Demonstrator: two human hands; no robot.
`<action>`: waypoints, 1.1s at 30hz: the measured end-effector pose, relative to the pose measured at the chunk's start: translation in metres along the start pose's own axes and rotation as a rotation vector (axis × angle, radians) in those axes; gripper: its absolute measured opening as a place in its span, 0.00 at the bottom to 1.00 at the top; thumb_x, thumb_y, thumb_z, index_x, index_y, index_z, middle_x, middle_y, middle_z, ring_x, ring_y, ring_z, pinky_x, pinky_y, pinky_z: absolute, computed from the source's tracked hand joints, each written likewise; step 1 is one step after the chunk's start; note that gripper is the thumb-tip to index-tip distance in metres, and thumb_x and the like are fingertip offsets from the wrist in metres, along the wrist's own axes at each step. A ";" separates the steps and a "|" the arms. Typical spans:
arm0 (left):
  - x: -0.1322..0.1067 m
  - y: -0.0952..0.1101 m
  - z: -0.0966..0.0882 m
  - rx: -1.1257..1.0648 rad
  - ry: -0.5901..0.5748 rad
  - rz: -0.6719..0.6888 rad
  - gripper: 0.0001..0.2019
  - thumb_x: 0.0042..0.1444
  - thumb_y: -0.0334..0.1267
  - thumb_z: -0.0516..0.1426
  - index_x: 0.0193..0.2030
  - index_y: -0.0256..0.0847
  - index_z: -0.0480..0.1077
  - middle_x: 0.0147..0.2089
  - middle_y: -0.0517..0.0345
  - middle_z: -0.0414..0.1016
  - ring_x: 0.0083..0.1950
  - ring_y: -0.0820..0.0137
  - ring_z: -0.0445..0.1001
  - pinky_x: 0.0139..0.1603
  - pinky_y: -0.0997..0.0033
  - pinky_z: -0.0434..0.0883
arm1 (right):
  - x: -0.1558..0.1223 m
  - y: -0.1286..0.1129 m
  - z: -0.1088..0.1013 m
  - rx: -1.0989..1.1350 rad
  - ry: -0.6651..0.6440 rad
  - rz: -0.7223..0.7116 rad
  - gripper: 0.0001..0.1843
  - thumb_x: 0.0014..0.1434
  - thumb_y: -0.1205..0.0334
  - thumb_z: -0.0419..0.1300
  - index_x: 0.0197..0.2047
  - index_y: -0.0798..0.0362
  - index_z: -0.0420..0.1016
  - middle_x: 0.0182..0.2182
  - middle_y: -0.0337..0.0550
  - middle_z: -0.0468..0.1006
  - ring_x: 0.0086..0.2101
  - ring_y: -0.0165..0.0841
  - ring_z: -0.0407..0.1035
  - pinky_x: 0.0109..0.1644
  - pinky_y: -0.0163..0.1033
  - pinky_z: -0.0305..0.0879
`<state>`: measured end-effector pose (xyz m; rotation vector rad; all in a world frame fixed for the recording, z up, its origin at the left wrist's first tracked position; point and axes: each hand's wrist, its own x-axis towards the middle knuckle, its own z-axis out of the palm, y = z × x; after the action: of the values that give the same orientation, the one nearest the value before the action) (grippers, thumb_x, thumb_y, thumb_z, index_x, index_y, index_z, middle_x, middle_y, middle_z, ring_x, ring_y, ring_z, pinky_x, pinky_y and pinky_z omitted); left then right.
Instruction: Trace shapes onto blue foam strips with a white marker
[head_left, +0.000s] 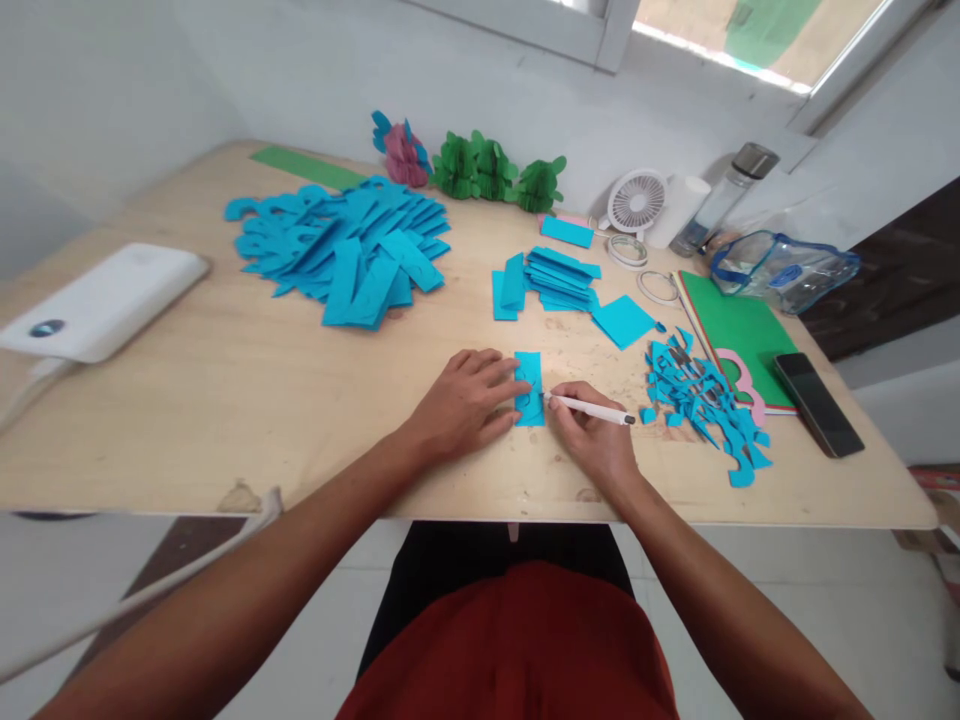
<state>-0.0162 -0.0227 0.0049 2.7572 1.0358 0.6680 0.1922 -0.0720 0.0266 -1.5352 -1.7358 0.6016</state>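
Note:
A small blue paper rectangle (529, 412) lies upright in front of me, with faint curved pen lines on it. My left hand (474, 400) rests flat with fingers spread, its fingertips on the paper's left edge. In my right hand (592, 435) a white pen (592, 408) is pinched, its tip at the paper's right edge. Behind the paper sits a stack of folded blue pieces (559, 280), beside a blue square (624, 321). A large heap of folded blue paper (345, 240) spreads at the back left. Blue scraps (694, 390) lie right of my right hand.
A white power bank (105, 300) with a cable is at left. Green paper figures (487, 168) and a pink one (406, 158) line the wall. A small fan (636, 203), tape rolls (627, 252), a bottle (724, 200), a clear pouch (784, 272), a green book (742, 330) and a phone (819, 403) occupy the right.

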 end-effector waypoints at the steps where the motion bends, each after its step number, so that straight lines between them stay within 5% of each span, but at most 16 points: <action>1: 0.000 0.000 0.000 0.001 0.003 0.003 0.17 0.62 0.42 0.51 0.52 0.46 0.74 0.60 0.49 0.72 0.60 0.53 0.67 0.61 0.46 0.64 | 0.000 0.000 0.000 -0.001 -0.001 -0.001 0.07 0.61 0.58 0.57 0.36 0.49 0.75 0.29 0.41 0.79 0.28 0.33 0.70 0.31 0.35 0.63; 33: 0.000 0.001 -0.001 -0.023 0.000 -0.003 0.18 0.60 0.44 0.53 0.53 0.45 0.74 0.60 0.47 0.72 0.60 0.50 0.66 0.60 0.44 0.64 | -0.003 0.001 0.002 -0.025 0.020 -0.023 0.08 0.62 0.57 0.57 0.37 0.48 0.76 0.30 0.42 0.80 0.29 0.34 0.71 0.32 0.37 0.66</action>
<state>-0.0162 -0.0238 0.0058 2.7356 1.0253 0.6747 0.1914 -0.0745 0.0237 -1.5308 -1.7499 0.5533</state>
